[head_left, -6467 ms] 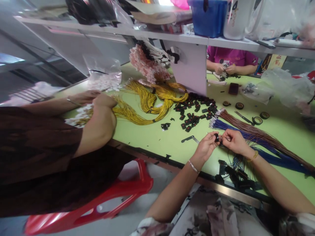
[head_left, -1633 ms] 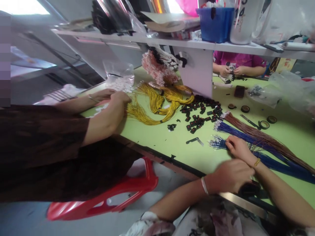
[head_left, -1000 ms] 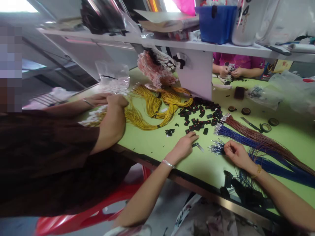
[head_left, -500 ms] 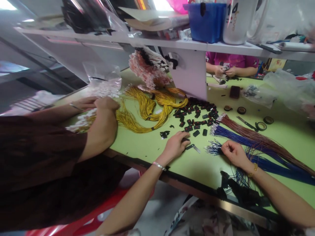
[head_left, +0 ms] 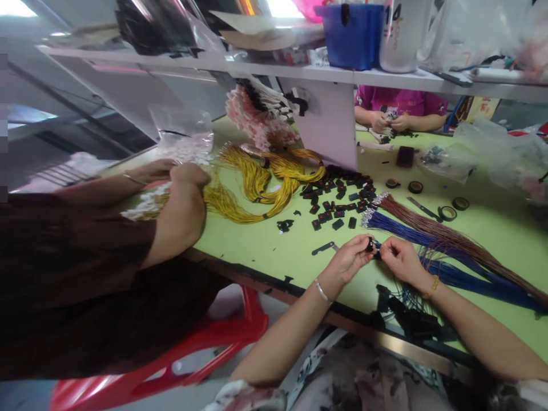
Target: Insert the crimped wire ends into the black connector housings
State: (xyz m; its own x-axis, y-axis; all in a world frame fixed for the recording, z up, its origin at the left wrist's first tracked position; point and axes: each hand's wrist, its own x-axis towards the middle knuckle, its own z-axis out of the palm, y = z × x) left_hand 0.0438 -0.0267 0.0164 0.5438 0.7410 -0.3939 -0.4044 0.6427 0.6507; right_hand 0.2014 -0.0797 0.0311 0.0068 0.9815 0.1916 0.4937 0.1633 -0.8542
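Both hands are working right of centre, just over the near part of the pale green desk [head_left: 240,241]. Left hand [head_left: 347,261]: grip closed on a small black rectangular plastic housing [head_left: 370,245], held between thumb and fingers. Right hand [head_left: 401,262]: thumb and fingers pinched on thin dark blue wires [head_left: 377,249], right beside the housing; can't tell whether any wire is seated in it. Black-handled folding knife [head_left: 323,248] lies just left of the left hand, blade partly hidden behind it. Scattered pile of matching loose black plastic housings [head_left: 339,194] sits centre frame, beyond the hands. Long brown wire bundle [head_left: 428,225] with silvery tips runs toward the right edge, a blue wire bundle [head_left: 396,227] alongside on the near side. Tangle of black pieces with thin wires [head_left: 411,319] at lower right, by the desk edge, below the right wrist. Looped yellow wire hanks [head_left: 257,188] left of the pile. Co-worker in a dark brown garment [head_left: 77,274] fills the left side, forearms over the desk; second co-worker in a purple shirt [head_left: 402,100] at upper right.
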